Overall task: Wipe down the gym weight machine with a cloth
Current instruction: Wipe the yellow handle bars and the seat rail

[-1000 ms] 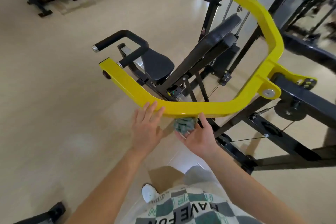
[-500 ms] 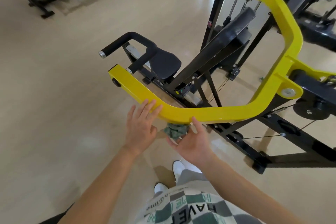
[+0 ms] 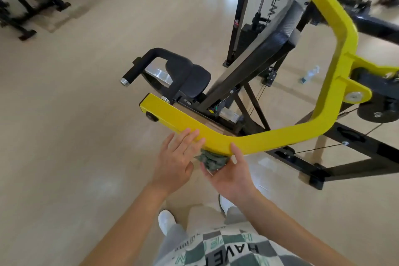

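Note:
The weight machine has a bent yellow arm (image 3: 269,138) in front of a black seat (image 3: 194,82) and a sloped black back pad (image 3: 265,54). My right hand (image 3: 228,173) cups a crumpled green cloth (image 3: 212,161) and presses it up against the underside of the yellow arm at its bend; the thumb lies on the arm's near face. My left hand (image 3: 176,157) is flat with straight fingers, its fingertips touching the yellow arm just left of the cloth.
A black grip handle (image 3: 138,69) sticks out left of the seat. The machine's black base frame (image 3: 323,168) runs along the floor to the right. A plastic bottle (image 3: 309,74) lies on the floor behind it. Another black machine (image 3: 28,8) stands far left.
My view has moved closer and left along the machine. Both hands stay at the bend of the yellow arm, and the cloth has risen to press against its underside.

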